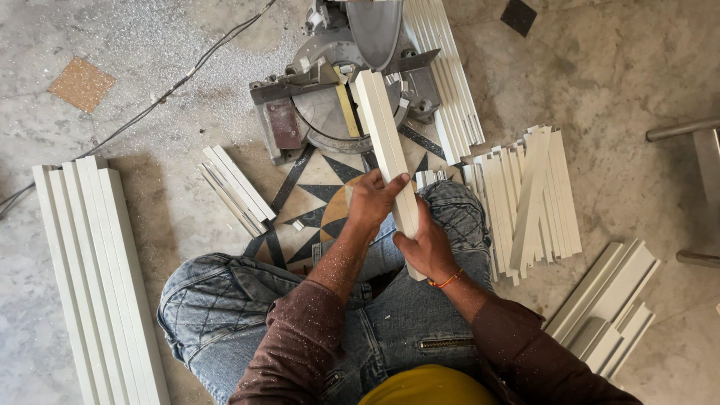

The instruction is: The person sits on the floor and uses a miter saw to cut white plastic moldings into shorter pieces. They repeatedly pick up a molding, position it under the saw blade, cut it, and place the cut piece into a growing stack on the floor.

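Note:
I sit on the floor with knees bent, in blue jeans. Both hands grip one long white profile strip [384, 127] that points away from me toward a miter saw [341, 82]. My left hand [369, 201] wraps the strip near its middle. My right hand [426, 247], with an orange thread at the wrist, holds the near end. The strip's far end lies over the saw's table, just under the raised blade guard [373, 30].
Long white strips [97, 277] lie stacked at the left, short cut pieces [234, 187] beside the saw, more strips [450, 82] to the saw's right, a pile of cut lengths [529, 199] right of my knee, and wider profiles [607, 307] at lower right. A cable [150, 105] crosses the floor.

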